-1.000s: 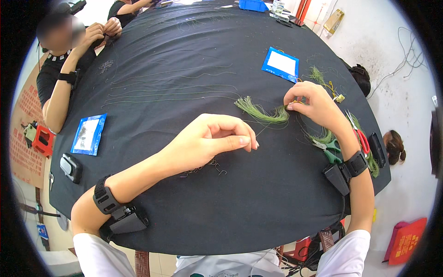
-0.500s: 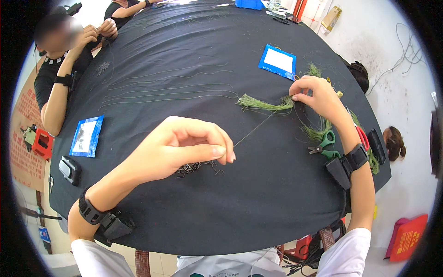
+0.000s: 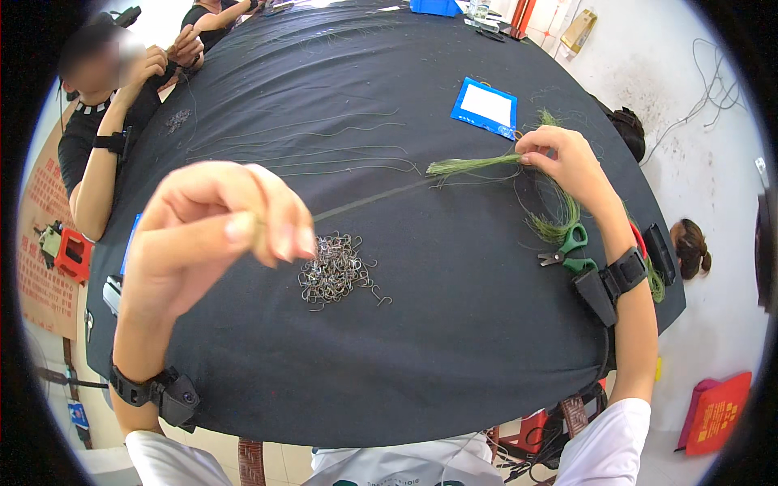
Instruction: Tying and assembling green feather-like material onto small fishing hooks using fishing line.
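My right hand point(image 3: 563, 166) pinches a bundle of thin green fishing line point(image 3: 474, 165) near its right end; the loose ends fan out leftward over the black tablecloth. Raised at the left, my left hand point(image 3: 212, 227) has thumb and fingertips pressed together on a single strand point(image 3: 365, 197). That strand shows as a blurred streak running from the fingers toward the bundle. Just right of my left hand lies a heap of small metal fish hooks point(image 3: 334, 271). Several separate strands point(image 3: 324, 151) are laid out beyond it, roughly side by side.
Green-handled scissors point(image 3: 574, 249) lie by my right forearm, near more coiled green line point(image 3: 553, 227). A blue-edged packet point(image 3: 485, 108) sits beyond my right hand. At the far left, a co-worker's hands point(image 3: 174, 55) are raised over the table edge. A blue tray point(image 3: 435, 7) stands at the far edge.
My left hand has moved left and up, drawing the strand out and uncovering the hook heap. The bundle in my right hand is straighter, and that hand has shifted slightly.
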`<state>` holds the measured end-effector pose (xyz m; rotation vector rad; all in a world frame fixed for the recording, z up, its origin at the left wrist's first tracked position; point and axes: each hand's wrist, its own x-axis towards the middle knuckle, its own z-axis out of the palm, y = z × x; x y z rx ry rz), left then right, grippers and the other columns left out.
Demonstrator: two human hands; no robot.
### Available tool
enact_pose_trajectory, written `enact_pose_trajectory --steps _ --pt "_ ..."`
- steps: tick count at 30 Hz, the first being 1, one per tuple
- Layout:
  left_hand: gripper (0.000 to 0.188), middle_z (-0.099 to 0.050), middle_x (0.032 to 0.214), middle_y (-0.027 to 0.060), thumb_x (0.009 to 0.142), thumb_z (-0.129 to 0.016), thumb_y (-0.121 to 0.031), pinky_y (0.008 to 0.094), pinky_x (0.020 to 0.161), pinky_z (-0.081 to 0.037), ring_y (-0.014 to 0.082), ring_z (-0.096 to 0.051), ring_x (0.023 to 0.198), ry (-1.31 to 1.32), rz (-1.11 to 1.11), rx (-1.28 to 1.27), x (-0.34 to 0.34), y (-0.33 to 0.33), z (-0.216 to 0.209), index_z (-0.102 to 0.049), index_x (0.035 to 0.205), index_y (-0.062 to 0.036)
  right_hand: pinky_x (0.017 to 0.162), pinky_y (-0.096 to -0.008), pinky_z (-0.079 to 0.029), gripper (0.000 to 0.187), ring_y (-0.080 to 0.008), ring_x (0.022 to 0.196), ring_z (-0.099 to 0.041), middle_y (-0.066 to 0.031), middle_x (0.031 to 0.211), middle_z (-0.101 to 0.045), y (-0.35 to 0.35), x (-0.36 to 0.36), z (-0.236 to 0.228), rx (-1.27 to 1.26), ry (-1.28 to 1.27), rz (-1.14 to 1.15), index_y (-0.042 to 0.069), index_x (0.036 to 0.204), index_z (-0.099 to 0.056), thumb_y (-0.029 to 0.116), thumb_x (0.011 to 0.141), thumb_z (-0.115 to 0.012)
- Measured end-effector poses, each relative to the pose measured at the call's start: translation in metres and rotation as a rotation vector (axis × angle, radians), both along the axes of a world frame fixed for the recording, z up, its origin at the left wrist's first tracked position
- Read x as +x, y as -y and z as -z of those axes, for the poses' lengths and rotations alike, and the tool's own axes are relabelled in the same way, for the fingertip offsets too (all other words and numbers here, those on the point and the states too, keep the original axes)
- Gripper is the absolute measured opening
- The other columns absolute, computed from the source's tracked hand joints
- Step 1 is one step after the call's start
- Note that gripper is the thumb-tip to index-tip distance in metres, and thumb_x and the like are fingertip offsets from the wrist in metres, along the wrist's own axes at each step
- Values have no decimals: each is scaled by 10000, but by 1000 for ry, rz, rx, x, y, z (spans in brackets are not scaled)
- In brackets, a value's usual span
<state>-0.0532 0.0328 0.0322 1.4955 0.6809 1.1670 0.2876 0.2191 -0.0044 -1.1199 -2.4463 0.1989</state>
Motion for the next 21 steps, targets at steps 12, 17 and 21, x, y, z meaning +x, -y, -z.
enact_pose_trajectory --steps 12,17,21 --pt "232 -446 831 21 779 -650 -14 231 784 -363 167 -404 837 250 24 90 -42 13 -30 -426 813 -66 733 -313 -507 146 -217 791 -658 -93 864 -679 -7 9 6 50 35 92 73 897 -689 96 757 -656" --pt "232 -391 824 32 792 -606 44 279 867 -385 167 -414 821 559 29 7 -62 47 -65 -404 821 -67 724 -324 -507 142 -220 784 -655 -82 854 -680 -11 3 5 89 117 103 76 894 -689 111 761 -653" --pt "125 -422 922 46 864 -544 -58 347 980 -354 201 -434 915 352 -63 37 -64 51 -54 -420 872 -70 705 -339 -503 135 -234 762 -645 -86 846 -673 -11 13 6 11 94 132 84 885 -683 115 759 -645"
